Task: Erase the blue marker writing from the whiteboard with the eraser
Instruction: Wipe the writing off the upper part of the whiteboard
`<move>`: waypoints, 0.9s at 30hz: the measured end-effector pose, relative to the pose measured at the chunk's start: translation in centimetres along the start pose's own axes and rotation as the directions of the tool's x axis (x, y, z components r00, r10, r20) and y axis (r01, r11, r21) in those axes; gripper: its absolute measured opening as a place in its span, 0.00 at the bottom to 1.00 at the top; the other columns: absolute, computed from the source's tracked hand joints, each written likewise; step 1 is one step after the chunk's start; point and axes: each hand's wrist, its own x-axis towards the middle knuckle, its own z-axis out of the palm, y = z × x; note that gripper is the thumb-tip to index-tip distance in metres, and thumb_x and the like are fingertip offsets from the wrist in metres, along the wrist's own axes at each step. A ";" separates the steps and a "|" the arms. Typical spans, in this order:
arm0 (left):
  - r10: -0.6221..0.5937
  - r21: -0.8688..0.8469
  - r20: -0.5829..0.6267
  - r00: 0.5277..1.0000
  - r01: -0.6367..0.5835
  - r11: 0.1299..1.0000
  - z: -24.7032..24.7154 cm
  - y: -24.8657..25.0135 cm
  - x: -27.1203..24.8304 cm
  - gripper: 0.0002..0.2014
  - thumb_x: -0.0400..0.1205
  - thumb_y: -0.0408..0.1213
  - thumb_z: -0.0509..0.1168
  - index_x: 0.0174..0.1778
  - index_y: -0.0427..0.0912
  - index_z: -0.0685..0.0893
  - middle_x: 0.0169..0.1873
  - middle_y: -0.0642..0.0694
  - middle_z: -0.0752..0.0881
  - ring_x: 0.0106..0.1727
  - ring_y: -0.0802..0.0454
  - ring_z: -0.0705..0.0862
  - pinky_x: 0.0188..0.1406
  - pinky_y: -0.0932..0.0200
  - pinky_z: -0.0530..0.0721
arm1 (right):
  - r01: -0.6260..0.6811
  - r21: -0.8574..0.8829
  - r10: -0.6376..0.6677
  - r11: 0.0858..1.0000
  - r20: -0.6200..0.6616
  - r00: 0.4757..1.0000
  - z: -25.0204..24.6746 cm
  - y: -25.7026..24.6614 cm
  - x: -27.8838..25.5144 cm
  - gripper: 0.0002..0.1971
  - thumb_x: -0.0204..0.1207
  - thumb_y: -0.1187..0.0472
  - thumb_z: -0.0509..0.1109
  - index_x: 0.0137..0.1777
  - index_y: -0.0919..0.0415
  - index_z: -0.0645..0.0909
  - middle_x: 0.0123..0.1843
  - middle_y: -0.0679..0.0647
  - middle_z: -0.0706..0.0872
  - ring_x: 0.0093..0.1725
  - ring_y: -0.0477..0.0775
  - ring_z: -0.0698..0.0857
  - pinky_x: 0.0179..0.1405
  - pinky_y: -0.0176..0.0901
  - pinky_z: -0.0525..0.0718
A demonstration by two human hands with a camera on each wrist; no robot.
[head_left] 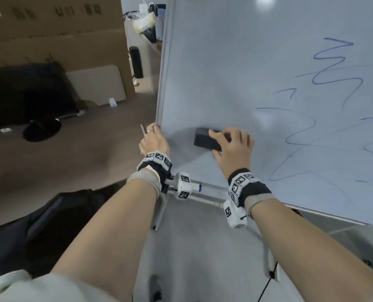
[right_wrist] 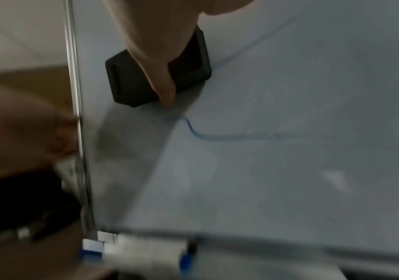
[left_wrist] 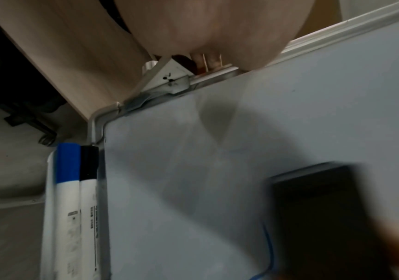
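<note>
A white whiteboard (head_left: 235, 73) on a stand fills the right of the head view, with blue marker writing (head_left: 325, 81) across its right half. My right hand (head_left: 233, 147) grips a black eraser (head_left: 205, 139) and holds it flat against the board's lower left area. In the right wrist view the eraser (right_wrist: 131, 81) sits just above a blue line (right_wrist: 217, 137), my thumb curled over its side. My left hand (head_left: 154, 138) grips the board's left edge (head_left: 159, 101), fingers wrapped round the frame.
A blue-capped marker (left_wrist: 66, 189) and a black-capped marker (left_wrist: 88, 189) lie in the tray at the board's bottom left. Cardboard boxes (head_left: 50, 35) and a black monitor (head_left: 26, 94) stand to the left. A dark bag (head_left: 39, 225) lies near my left forearm.
</note>
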 end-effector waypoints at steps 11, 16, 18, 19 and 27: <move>-0.101 0.020 -0.135 0.986 0.105 0.994 2.0 0.8 -0.9 0.21 0.90 0.47 0.44 0.61 0.45 0.81 0.59 0.41 0.87 0.70 0.40 0.77 0.76 0.43 0.62 | 0.003 -0.092 0.007 0.996 0.113 0.994 0.7 2.5 -2.7 0.30 0.62 0.51 0.83 0.66 0.44 0.80 0.57 0.53 0.80 0.53 0.60 0.76 0.57 0.55 0.67; -0.154 -0.038 -0.188 0.970 0.149 0.988 2.6 1.0 -0.8 0.24 0.89 0.51 0.44 0.61 0.43 0.83 0.61 0.41 0.86 0.71 0.42 0.75 0.77 0.43 0.60 | -0.241 -0.038 0.230 0.970 -0.194 0.954 -2.8 4.7 2.2 0.28 0.68 0.51 0.76 0.70 0.46 0.76 0.62 0.56 0.78 0.57 0.63 0.74 0.61 0.57 0.68; -0.162 -0.059 -0.213 0.963 0.153 0.986 3.2 1.0 -0.9 0.25 0.88 0.53 0.45 0.60 0.44 0.84 0.60 0.42 0.87 0.71 0.45 0.75 0.77 0.45 0.60 | -0.175 -0.054 0.163 0.983 -0.186 0.969 -2.0 5.1 0.9 0.28 0.66 0.53 0.78 0.68 0.45 0.77 0.60 0.55 0.77 0.55 0.62 0.74 0.60 0.56 0.69; -0.166 -0.059 -0.219 0.962 0.157 0.986 3.5 0.9 -0.9 0.24 0.88 0.53 0.46 0.59 0.45 0.85 0.60 0.43 0.87 0.71 0.46 0.75 0.77 0.45 0.60 | -0.139 -0.063 0.128 0.988 -0.150 0.980 -1.1 5.1 -0.4 0.29 0.65 0.54 0.80 0.67 0.46 0.78 0.59 0.55 0.76 0.54 0.62 0.74 0.58 0.55 0.68; -0.100 0.002 -0.297 0.950 0.105 0.994 4.7 -0.5 0.7 0.25 0.87 0.55 0.47 0.62 0.46 0.85 0.61 0.46 0.86 0.73 0.47 0.74 0.78 0.45 0.59 | -0.103 -0.078 0.121 0.992 0.282 0.952 5.3 4.3 -9.3 0.31 0.52 0.55 0.89 0.56 0.45 0.81 0.52 0.51 0.78 0.50 0.56 0.72 0.53 0.52 0.66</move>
